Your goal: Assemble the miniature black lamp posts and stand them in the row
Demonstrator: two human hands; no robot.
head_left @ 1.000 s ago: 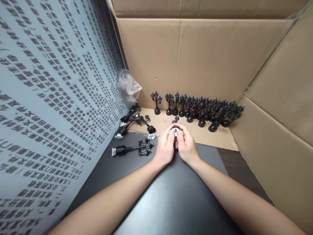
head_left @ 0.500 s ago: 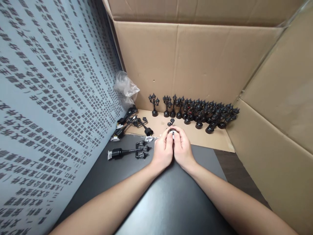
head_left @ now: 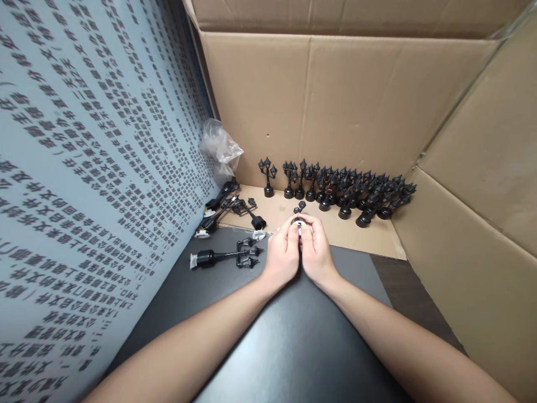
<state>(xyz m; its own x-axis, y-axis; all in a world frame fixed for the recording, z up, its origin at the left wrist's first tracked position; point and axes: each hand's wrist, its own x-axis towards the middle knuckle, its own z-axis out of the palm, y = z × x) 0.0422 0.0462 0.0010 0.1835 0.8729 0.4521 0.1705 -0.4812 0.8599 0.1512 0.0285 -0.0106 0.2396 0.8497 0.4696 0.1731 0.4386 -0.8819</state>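
Observation:
Side by side over the grey mat, my left hand (head_left: 283, 252) and my right hand (head_left: 316, 249) are closed around one black toy street lamp (head_left: 299, 207). Its lantern heads stick out beyond my fingers, and its round base end points back toward me. A white disc (head_left: 299, 223) sits at that end, with both thumbs pressed on it. My fingers hide most of the lamp's post. Left of my hands, another black street lamp (head_left: 226, 256) lies on its side, a white piece at its base.
Several upright black lamps (head_left: 344, 210) crowd along the cardboard back wall (head_left: 251, 101). More lamps (head_left: 259, 221) lie at the left with loose white discs (head_left: 259, 235). A clear plastic bag (head_left: 222, 146) rests in the left corner, beside a printed sheet (head_left: 104, 140).
The view has shifted slightly, so everything appears a little farther right. My hands keep their grip on the lamp, and its white disc shows a bit more clearly.

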